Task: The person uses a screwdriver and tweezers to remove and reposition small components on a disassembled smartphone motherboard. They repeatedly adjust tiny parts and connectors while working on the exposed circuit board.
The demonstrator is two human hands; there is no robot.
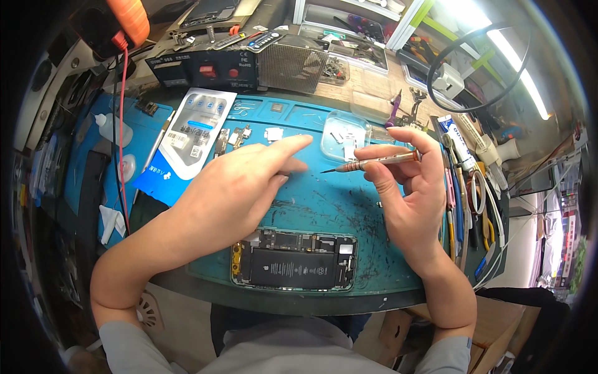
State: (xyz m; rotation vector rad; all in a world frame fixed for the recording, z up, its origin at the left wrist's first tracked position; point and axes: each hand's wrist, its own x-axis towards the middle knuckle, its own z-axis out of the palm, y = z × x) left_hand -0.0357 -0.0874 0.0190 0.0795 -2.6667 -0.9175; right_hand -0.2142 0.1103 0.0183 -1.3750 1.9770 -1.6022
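My right hand (416, 199) grips a thin precision screwdriver (387, 161) with a copper-coloured handle. Its dark tip points left, above the blue mat (339, 209). Across from that tip is my left hand (233, 184), index finger stretched forward and thumb apart, with nothing visible in it. Nearest me on the mat lies an opened phone (352, 262), its black battery (293, 269) and circuit boards exposed. Just beyond the screwdriver sits a clear plastic dish (329, 128) with small metal pieces inside. Small metal parts (273, 133) rest on the mat beyond my left hand.
A white and blue package (193, 128) lies left of my hand, near a squeeze bottle (114, 129). A black box-shaped device (215, 67) stands at the back. Pens and tools (458, 199) line the right edge. A red cable (123, 124) hangs at left.
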